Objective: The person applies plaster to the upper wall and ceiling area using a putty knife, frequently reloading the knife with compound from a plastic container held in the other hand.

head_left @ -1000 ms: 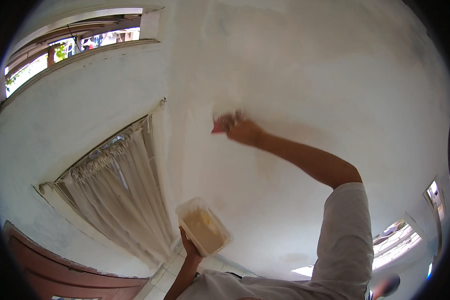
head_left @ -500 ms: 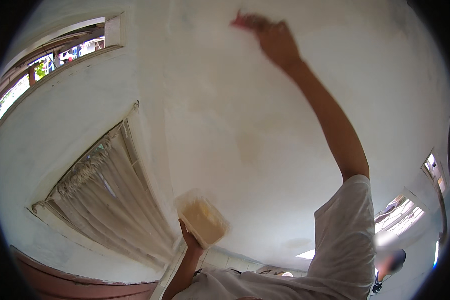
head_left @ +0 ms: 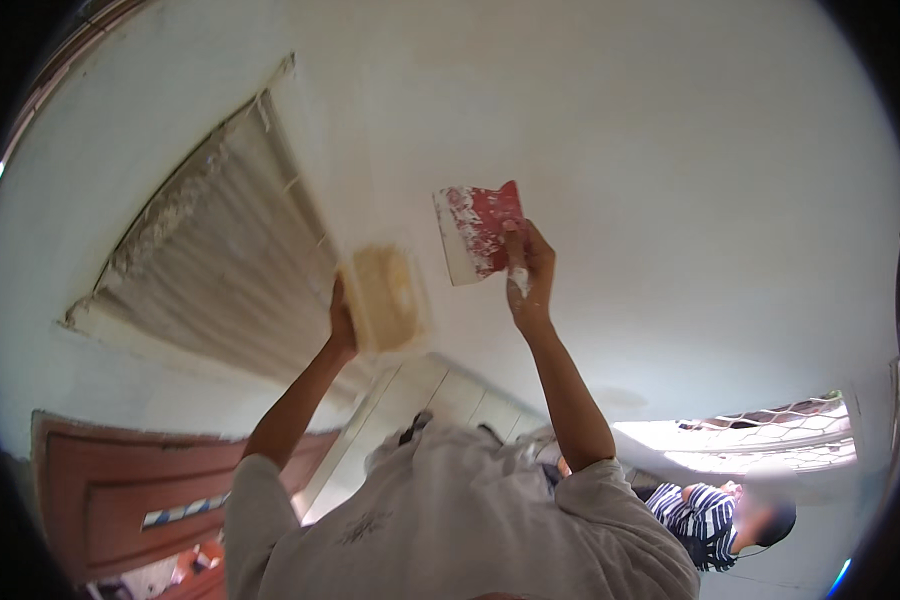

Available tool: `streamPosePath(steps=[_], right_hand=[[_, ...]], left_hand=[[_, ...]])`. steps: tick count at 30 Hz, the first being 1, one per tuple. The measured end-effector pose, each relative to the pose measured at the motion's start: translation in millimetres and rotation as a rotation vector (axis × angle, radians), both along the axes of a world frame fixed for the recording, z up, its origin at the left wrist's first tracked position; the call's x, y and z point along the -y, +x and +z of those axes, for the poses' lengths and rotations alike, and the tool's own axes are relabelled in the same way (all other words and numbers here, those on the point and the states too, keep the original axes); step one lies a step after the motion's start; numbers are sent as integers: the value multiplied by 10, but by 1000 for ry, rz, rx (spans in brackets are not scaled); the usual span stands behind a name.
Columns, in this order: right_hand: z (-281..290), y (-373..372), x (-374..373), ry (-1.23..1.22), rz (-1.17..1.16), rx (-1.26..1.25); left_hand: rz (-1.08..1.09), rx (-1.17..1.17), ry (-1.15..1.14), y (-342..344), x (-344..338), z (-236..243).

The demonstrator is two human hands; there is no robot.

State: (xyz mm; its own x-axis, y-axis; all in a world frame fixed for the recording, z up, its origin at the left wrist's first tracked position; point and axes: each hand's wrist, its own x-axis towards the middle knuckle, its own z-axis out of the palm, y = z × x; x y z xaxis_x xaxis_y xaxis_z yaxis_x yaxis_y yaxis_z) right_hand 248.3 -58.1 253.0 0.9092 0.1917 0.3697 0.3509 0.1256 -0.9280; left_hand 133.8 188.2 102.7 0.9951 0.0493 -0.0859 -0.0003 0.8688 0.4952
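Note:
My left hand (head_left: 339,310), at centre left, is closed on the side of a translucent rectangular container (head_left: 382,298) of beige paste, blurred by motion. Just up and to the right of it, my right hand (head_left: 530,275) grips the handle of a red scraper (head_left: 478,228) whose wide, pale-edged blade is smeared with white. The blade stands a short way apart from the container, in front of a pale plastered wall (head_left: 650,180). I cannot tell whether it touches the wall.
A curtained window (head_left: 200,260) is at left, with a reddish-brown wooden door (head_left: 110,470) below it. A pale tiled floor (head_left: 420,390) shows beyond my shirt. At lower right a person in a striped shirt (head_left: 695,515) is beside a bright window with wire mesh (head_left: 790,440).
My right hand has come down with the scraper from high on the wall toward the container. My left hand has raised the container. The whole view has shifted, showing more of the door and person.

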Motion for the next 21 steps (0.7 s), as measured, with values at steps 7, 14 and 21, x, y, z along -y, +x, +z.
streamPosePath(steps=[7, 14, 21], right_hand=[[-326, -785, 428, -549, 71, 62], [-537, -950, 649, -1013, 247, 214], [-450, -903, 1087, -889, 276, -56]], left_hand=[[287, -47, -85, -170, 904, -461], [397, -177, -39, -308, 1758, -554], [266, -165, -80, -373, 2011, -400]])
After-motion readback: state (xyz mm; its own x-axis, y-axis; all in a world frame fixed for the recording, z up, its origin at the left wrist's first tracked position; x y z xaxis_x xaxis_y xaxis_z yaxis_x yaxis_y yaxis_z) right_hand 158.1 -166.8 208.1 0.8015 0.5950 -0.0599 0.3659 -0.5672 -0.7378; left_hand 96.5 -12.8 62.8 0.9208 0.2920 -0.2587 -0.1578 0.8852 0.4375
